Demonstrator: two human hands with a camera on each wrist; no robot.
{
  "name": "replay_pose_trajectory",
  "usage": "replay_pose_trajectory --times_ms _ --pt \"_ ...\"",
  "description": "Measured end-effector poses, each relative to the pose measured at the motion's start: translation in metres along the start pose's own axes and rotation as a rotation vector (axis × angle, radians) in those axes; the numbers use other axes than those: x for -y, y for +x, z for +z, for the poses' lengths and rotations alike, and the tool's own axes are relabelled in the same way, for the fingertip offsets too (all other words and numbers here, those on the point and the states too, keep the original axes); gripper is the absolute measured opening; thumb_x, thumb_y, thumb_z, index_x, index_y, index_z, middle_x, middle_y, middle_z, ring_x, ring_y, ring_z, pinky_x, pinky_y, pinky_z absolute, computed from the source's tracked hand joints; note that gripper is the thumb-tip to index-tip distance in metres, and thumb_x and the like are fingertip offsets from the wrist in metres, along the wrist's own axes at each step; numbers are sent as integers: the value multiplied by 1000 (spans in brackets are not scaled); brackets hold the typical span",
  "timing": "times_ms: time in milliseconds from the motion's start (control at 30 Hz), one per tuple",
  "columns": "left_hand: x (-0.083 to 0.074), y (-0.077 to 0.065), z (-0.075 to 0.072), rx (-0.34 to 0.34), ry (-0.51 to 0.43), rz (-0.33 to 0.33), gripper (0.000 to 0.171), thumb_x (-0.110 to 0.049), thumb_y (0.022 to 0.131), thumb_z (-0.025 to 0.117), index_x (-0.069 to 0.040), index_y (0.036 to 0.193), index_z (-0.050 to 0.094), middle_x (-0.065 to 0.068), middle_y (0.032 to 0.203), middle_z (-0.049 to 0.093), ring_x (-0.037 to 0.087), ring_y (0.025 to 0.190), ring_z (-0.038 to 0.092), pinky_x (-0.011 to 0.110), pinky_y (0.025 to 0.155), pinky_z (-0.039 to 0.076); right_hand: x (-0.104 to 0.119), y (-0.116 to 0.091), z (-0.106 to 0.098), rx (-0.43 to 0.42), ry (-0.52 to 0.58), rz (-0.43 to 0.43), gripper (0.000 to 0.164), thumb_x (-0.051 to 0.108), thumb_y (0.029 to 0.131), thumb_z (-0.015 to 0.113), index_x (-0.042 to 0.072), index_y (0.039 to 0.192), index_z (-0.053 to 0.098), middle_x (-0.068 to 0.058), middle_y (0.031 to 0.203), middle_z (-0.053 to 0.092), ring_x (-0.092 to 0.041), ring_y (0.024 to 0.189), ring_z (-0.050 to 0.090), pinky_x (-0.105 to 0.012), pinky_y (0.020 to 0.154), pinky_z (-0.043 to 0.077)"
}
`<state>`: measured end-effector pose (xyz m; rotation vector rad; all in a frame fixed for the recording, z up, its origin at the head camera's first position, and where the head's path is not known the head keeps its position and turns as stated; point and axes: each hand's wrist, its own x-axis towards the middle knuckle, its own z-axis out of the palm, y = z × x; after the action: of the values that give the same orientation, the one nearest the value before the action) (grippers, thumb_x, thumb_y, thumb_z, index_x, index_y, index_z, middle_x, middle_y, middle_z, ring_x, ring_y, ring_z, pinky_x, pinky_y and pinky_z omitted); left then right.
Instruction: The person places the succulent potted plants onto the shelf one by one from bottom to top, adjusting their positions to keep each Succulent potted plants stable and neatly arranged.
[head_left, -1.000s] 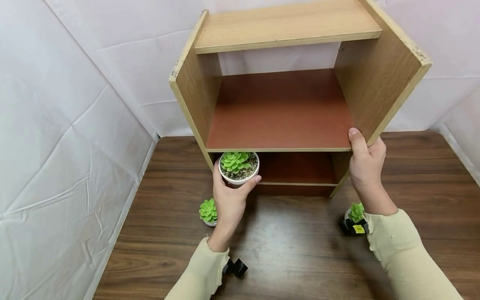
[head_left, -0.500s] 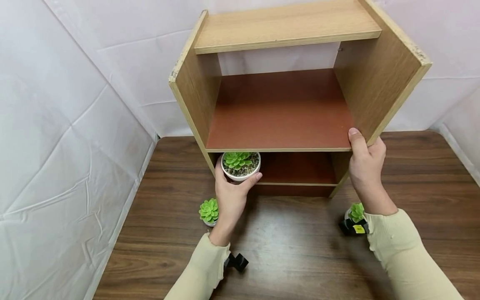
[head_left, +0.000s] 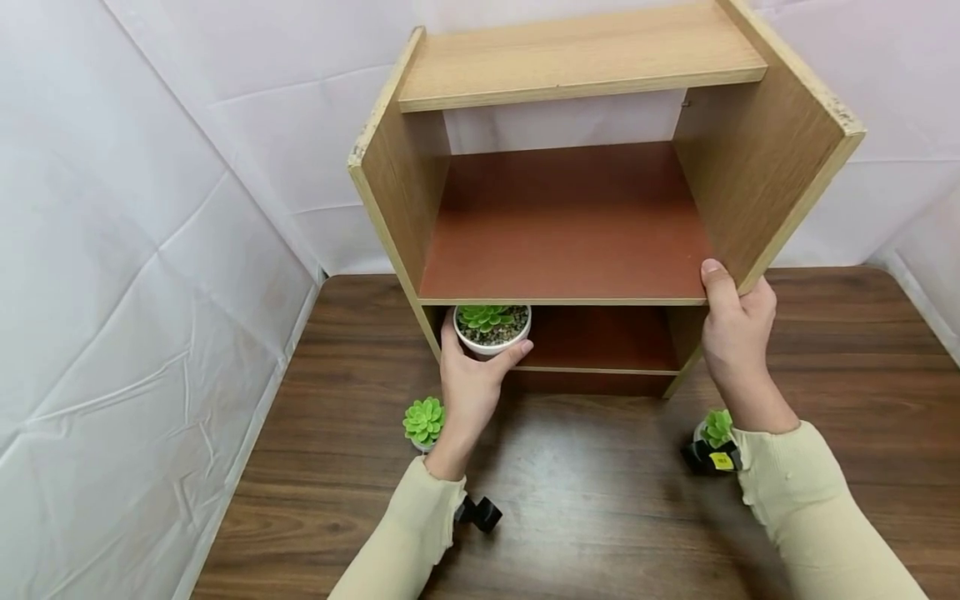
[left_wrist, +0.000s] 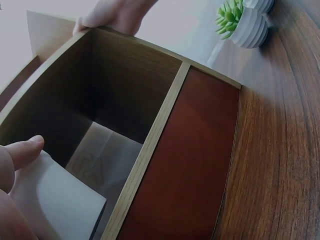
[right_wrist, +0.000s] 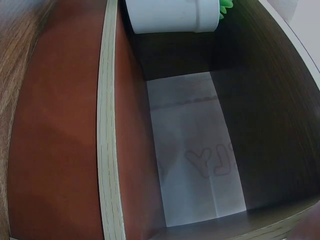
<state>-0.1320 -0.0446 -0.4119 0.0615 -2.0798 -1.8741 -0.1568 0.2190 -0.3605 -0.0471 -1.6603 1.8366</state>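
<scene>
My left hand (head_left: 472,385) holds a potted succulent (head_left: 491,337) at the left of the shelf unit's lower compartment, its thumb along the front of the white pot. The middle board hides part of the green leaves from above. Seen in the right wrist view, the white pot (right_wrist: 167,16) lies just above the lower board (right_wrist: 132,165); I cannot tell whether it touches. My right hand (head_left: 738,329) grips the wooden shelf unit (head_left: 772,150) at its right side panel, thumb on the front corner of the red-brown middle board (head_left: 562,225).
Another succulent (head_left: 424,421) stands on the brown table (head_left: 300,467) beside my left wrist, partly hidden. A third one (head_left: 717,427) is by my right sleeve. Black wrist cameras sit under both wrists. White cloth walls (head_left: 172,250) enclose the table.
My left hand has carried the potted succulent slightly right and deeper under the middle board, so less foliage shows. My right hand keeps its grip on the shelf unit.
</scene>
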Motion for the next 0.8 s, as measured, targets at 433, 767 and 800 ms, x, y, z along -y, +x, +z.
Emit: replay_pose_trajectory --times_ms 433,767,800 --pt "-15 -1 3 0 -26 -11 100 -8 69 90 -9 151 33 8 140 47 20 125 45 36 104 33 0 -1 -1 3 -22 35 12 14 95 62 6 98 71 0 80 68 -13 77 61 -24 77 42" --pt "8 3 4 3 -37 23 103 -21 68 93 -22 151 33 -1 140 46 15 125 45 36 103 34 0 -1 -1 2 -18 27 13 14 95 61 5 98 70 -1 80 68 -14 77 61 -25 77 42" --pt "8 4 5 5 -38 28 102 -22 68 93 -22 151 34 -2 139 47 15 125 45 36 103 34 1 -1 -1 1 -18 23 13 14 95 61 5 98 70 -1 80 68 -14 77 61 -25 77 42"
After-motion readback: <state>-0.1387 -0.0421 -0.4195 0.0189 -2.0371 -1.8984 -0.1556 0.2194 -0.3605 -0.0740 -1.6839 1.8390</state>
